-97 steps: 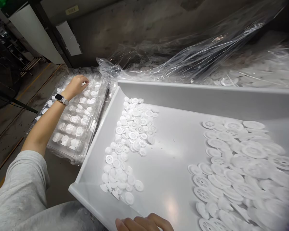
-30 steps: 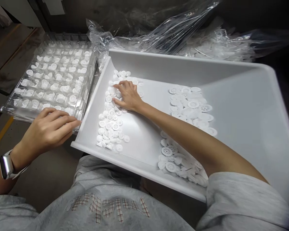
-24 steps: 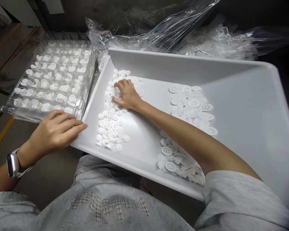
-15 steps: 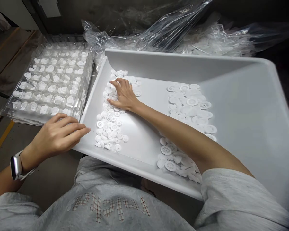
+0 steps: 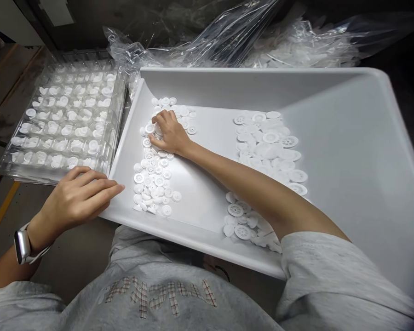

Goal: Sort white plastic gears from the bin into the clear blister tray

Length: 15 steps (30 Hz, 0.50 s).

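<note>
Right grip curls over small white discs.

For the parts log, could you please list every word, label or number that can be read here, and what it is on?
Grey sweatshirt: plaid patch letters, seen upside down and cut off by folds; too unclear to read.
Watch: screen dark, no text.
White tray, small white discs and clear compartment tray: no readable markings.

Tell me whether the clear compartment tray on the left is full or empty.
Mostly full. The clear tray has white discs in nearly every pocket that shows; its far rows are too blurred to tell.
</note>
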Available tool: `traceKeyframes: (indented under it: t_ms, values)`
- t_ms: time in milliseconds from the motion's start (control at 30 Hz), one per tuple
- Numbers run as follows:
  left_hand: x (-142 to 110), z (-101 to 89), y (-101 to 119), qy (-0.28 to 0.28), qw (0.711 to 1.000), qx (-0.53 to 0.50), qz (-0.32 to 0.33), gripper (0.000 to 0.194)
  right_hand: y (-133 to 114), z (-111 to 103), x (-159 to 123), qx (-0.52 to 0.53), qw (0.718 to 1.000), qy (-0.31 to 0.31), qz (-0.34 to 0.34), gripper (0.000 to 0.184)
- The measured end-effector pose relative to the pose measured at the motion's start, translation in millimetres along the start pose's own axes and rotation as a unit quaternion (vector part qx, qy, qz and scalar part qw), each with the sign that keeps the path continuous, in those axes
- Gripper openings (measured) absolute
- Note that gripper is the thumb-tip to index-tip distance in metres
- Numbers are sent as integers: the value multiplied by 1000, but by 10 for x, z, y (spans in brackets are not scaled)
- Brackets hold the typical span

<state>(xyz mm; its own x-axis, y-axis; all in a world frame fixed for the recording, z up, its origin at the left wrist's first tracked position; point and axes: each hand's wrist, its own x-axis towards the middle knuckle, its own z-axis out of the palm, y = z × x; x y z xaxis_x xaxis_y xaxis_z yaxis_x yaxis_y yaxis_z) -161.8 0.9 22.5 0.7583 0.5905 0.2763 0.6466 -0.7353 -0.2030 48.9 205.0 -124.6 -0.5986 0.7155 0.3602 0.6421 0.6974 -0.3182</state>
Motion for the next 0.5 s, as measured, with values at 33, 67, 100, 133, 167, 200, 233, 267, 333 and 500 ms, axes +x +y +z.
traceKeyframes:
  t_ms: [33,67,100,133,167,200,233,267,333,500]
  values:
    - [2,4,0,1,1000,-3,2,27,0,3,2,2,1000,1,-5,48]
    - [5,8,0,2,1000,-6,3,28,-3,4,4,3,1000,2,-11,51]
    - [9,12,0,2,1000,-8,4,28,-7,3,5,4,1000,0,-19,52]
    - [15,17,1,1,1000,-9,5,28,-13,2,5,5,1000,-1,-27,51]
    - [20,22,3,1,1000,-9,5,28,-19,0,5,5,999,-3,-33,49]
    - [27,27,4,1,1000,-8,5,27,-25,-3,5,5,999,-4,-36,46]
    - [33,32,6,0,1000,-6,5,26,-31,-5,5,4,999,-4,-36,42]
    - [38,38,8,-1,1000,-5,5,25,-35,-8,7,3,999,-3,-34,40]
    - [46,50,12,-6,1000,-5,7,24,-39,-10,16,1,1000,1,-27,37]
    - [51,66,19,-3,1000,-6,15,23,-32,21,66,-3,1000,17,-6,33]
